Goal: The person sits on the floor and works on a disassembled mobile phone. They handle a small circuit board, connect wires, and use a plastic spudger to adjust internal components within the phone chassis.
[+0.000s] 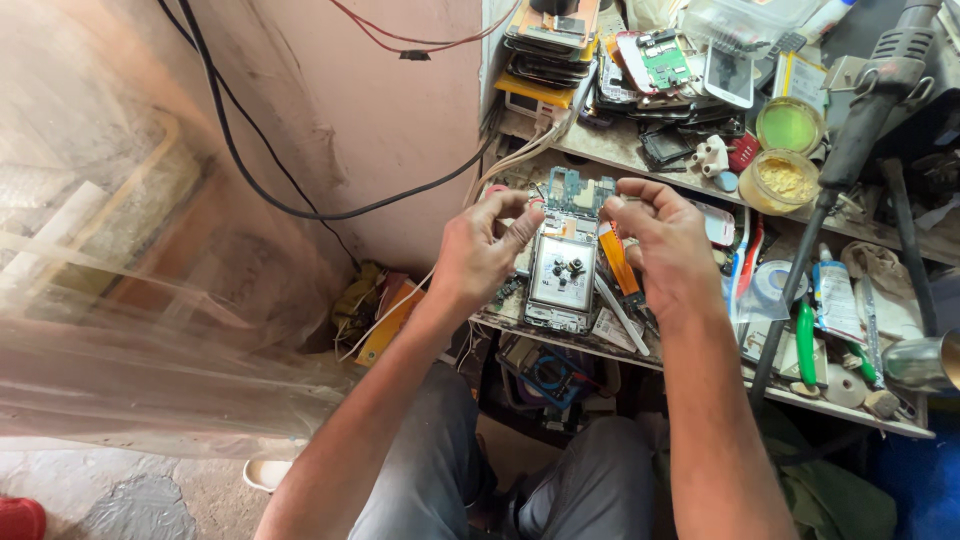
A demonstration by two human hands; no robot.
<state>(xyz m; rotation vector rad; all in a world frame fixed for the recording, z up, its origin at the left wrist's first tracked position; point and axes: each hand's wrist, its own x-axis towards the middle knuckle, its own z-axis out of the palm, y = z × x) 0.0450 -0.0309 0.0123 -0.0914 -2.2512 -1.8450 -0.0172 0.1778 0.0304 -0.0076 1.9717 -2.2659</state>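
Observation:
An opened phone (563, 268) with its back removed lies flat on the low workbench (700, 370), its pale battery area carrying a few small dark screws. My left hand (487, 246) hovers just left of its upper end, thumb and forefinger pinched together. My right hand (662, 236) hovers just right of it, fingers curled and pinched too. Whatever the fingertips hold is too small to see. An orange flex strip (619, 262) lies beside the phone under my right hand.
A shelf above holds stacked phones (553, 45), a green circuit board (664, 60), a green-lidded jar (790, 125) and a jar of yellow paste (783, 180). A hot-air tool (868, 110) leans at right. Toothbrushes, a tape roll and tubes crowd the bench. Black cables (300, 205) run along the wall.

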